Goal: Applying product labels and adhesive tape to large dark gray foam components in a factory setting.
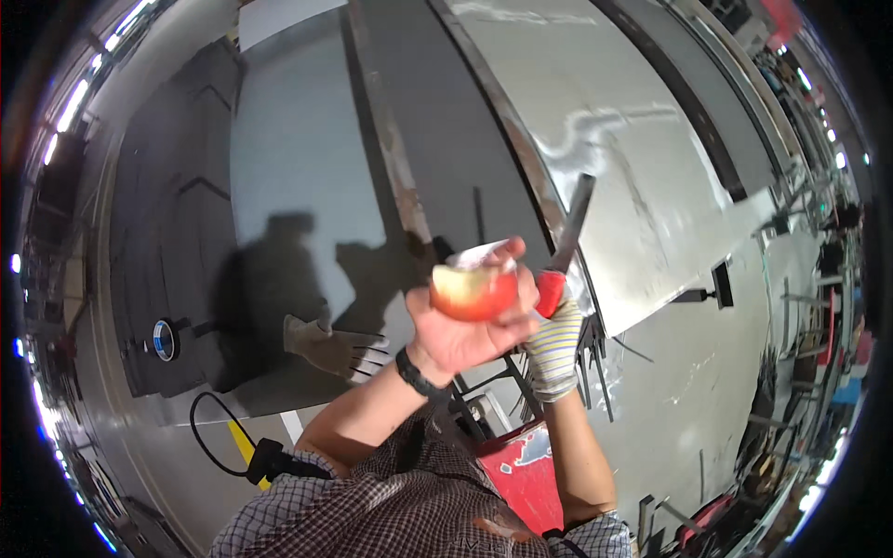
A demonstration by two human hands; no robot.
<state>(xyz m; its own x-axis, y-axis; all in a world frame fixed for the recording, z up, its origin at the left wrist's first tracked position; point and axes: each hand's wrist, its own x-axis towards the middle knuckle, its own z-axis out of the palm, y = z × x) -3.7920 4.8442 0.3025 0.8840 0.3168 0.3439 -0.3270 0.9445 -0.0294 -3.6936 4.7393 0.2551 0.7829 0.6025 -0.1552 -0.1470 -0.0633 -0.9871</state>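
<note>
My left hand (456,342) is bare, palm up, with its fingers closed around a red apple (474,296) whose upper side shows a pale yellow patch, like a bite or cut. A small white piece (479,254) lies along the top of the apple by the fingers; motion blur hides what it is. My right hand (555,353), in a striped knitted glove, grips a red-handled tool (551,293) beside the apple. Its flat grey blade (574,219) points up and away from me. The tool's exact kind is unclear.
An empty work glove (337,346) lies on the dark surface at left, near a blue-rimmed ring (165,339). Long metal sheets (623,139) and dark bars stretch ahead. Thin black rods (595,367) stand by my right wrist. A red seat-like panel (526,484) is below me.
</note>
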